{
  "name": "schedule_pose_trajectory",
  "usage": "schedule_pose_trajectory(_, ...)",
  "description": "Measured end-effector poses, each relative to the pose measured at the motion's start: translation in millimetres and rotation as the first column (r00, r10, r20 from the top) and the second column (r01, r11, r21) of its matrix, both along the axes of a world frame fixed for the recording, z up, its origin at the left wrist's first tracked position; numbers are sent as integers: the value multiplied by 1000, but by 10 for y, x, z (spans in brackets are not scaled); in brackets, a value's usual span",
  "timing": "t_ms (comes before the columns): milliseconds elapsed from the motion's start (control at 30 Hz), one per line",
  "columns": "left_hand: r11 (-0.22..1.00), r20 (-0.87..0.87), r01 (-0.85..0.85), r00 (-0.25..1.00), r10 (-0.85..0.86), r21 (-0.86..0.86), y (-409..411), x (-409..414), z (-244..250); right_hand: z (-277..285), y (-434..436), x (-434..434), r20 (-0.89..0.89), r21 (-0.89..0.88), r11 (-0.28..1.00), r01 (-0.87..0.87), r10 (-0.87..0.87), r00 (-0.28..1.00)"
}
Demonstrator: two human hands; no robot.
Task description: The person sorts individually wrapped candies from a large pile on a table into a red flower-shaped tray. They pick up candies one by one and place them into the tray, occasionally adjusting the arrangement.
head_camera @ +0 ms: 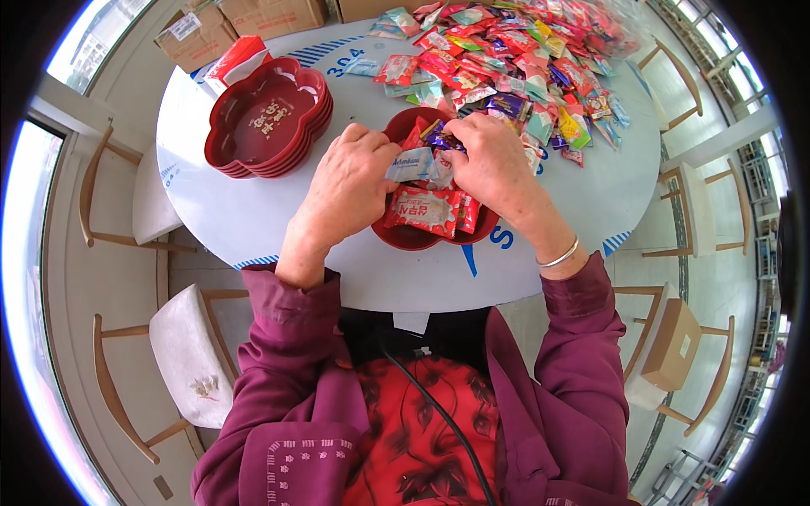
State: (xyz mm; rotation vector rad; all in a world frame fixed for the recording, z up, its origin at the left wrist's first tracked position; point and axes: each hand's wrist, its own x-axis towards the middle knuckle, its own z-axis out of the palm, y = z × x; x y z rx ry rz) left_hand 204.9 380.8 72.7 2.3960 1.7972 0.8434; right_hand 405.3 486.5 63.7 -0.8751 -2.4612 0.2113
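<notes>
A dark red scalloped plastic tray (405,240) stands before me on the round table, with several wrapped sweets in it. My left hand (350,183) grips the left end of a pale blue and white sweet packet (411,164) over the tray. Fingers of my right hand (493,164) pinch a purple-wrapped sweet (436,136) at the tray's upper right. Below both hands, a red and white packet (421,210) lies in the tray. A large pile of mixed wrapped sweets (506,69) spreads behind the tray, towards the right.
A stack of matching red trays (266,120) stands at the left of the round table (405,284), beside a red and white box (237,60). Cardboard boxes (199,38) are behind. Wooden chairs surround the table; one at the right bears a brown box (672,345).
</notes>
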Motion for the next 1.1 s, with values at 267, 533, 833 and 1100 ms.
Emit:
schedule_pose_trajectory(267,1000,-9,-30,1000,30,5,7,14,20,-95,-9,-28,-106,86,994,-71,80,991)
schedule_pose_trajectory(533,997,-16,-55,998,56,57,-1,38,1,-212,64,-39,-39,53,998,-38,40,998)
schedule_pose_trajectory(833,998,-2,-41,999,41,39,-8,40,43,-64,80,72,-177,-44,995,-86,77,981)
schedule_pose_trajectory(1100,1000,-9,-27,1000,27,3,14,31,32,-36,875,1057,-224,-111,915,388,-404,887)
